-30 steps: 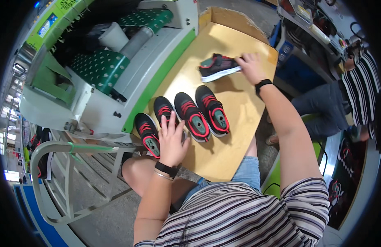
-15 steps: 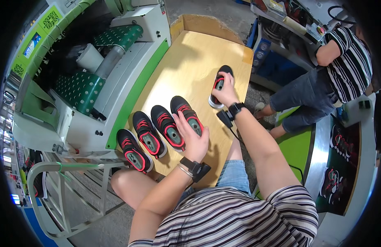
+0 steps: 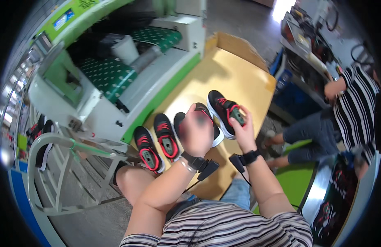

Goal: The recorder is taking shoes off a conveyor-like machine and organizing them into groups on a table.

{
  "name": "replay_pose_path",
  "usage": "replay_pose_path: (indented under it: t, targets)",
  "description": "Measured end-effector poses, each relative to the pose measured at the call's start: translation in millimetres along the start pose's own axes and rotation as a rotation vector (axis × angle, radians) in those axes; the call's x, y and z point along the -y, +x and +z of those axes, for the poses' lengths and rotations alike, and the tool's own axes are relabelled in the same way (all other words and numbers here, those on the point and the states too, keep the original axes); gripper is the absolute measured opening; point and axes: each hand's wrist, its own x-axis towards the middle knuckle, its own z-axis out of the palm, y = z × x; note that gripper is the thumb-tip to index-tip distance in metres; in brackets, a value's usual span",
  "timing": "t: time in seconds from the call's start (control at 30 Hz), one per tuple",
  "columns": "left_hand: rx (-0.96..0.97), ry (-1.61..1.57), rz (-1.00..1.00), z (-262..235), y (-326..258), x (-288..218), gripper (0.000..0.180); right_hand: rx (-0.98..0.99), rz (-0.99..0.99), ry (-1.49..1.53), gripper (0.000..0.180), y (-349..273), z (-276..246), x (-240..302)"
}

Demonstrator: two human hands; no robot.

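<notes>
Black sneakers with red laces and trim stand in a slanted row on a wooden tabletop, toes pointing away from me. My right hand grips the rightmost sneaker by its heel opening, thumb and fingers on either side; its white sole edge shows. Blurred by motion, my left hand is over the two middle sneakers and hides most of them; its fingers are unclear. One of these, a sneaker, shows its toe beyond that hand. Farther left stand another sneaker and the leftmost sneaker, untouched.
A machine with a green studded belt borders the table's left side. Cardboard lines the far edge. At right, a person in a striped shirt stands by a workbench. A metal rail is at lower left.
My right hand has brought its sneaker leftward, beside the row. My left hand has shifted over the middle sneakers and is now blurred. The whole view has also shifted.
</notes>
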Motion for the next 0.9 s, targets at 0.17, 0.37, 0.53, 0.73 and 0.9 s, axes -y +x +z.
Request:
replay_pose_path:
  t: [0.17,0.37,0.53,0.73,0.9]
  targets:
    - [-0.084,-0.423,0.189,-78,34,-119,0.072,0.105,-0.212,0.171,0.053,74,72,90]
    - [-0.506,0.495,0.726,-146,139,-149,0.069,0.175,-0.708,-0.237,0.066,236,221,143]
    - [-0.531,0.674,0.501,-190,231,-106,0.075,0.232,-0.211,-0.904,0.082,256,294,109]
    - [-0.44,0.537,0.438,-207,220,-111,0.085,0.686,-0.34,-1.054,0.061,164,252,60]
    - [-0.093,0.536,0.432,-143,96,-85,0.092,0.902,-0.018,-0.794,0.073,130,143,2]
